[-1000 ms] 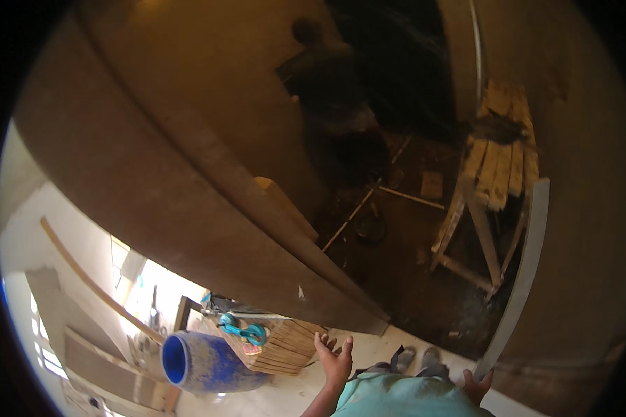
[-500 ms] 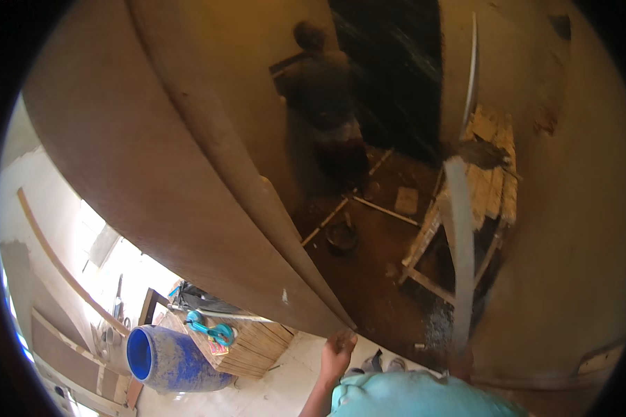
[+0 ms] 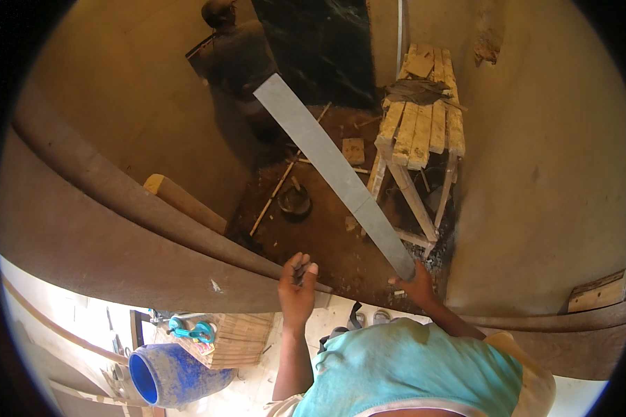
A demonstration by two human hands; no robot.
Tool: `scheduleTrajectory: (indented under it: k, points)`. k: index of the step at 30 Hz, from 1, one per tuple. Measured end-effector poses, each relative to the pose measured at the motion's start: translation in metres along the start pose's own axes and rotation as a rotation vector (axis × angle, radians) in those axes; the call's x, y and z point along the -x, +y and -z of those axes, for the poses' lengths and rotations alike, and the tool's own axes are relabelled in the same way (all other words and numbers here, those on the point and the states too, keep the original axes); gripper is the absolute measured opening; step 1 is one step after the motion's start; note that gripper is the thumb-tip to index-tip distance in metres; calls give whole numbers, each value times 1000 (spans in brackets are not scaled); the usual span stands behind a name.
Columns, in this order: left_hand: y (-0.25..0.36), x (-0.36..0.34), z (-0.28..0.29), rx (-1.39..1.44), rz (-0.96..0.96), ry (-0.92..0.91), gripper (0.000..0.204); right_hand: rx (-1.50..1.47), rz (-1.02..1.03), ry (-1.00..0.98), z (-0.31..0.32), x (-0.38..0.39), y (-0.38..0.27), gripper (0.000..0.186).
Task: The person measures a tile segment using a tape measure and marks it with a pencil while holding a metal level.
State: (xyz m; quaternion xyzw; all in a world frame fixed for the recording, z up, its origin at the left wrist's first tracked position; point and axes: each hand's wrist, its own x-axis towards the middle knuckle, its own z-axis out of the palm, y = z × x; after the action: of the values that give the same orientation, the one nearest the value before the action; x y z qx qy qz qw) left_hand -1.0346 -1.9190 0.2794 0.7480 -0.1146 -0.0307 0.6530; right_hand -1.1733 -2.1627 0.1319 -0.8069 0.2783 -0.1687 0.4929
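Note:
A long, flat grey strip (image 3: 334,163) slants away from me to the far left, with a thin line across it in its nearer half. My right hand (image 3: 419,286) is closed around its near end. The far end is raised in front of a person at the wall. My left hand (image 3: 298,288) is lifted beside the wooden door frame (image 3: 243,260), fingers loosely bent and apart, with nothing visible in it.
A person (image 3: 240,62) stands by a dark veined slab (image 3: 320,48). A slatted wooden trestle (image 3: 421,125) is at the right. A bucket (image 3: 295,201) and sticks lie on the floor. A blue drum (image 3: 181,375) and a wooden crate (image 3: 240,340) stand at lower left.
The view has turned, shifting the room leftward. The grey strip has swung from nearly upright to a leftward slant. My left hand has come up from the frame's lower end.

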Motion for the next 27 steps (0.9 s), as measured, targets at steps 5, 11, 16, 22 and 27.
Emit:
scheduleTrajectory:
  k: [5, 11, 16, 22, 27]
  points:
    - [-4, 5, 13, -110, -132, 228, 33, -33, -49, -82, 0, -15, 1, 69]
    - [-24, 23, 46, -160, -275, 561, 36, 42, 11, -69, -6, -37, -16, 68]
    - [-28, 15, 51, -212, -248, 525, 40, -51, -8, -131, -18, -70, -32, 72]
    - [-46, 7, 33, -134, -232, 443, 44, -140, 139, -172, -69, -140, -46, 74]
    - [-92, -35, -10, -134, -22, 92, 51, -222, 105, -276, -150, -223, -79, 75]
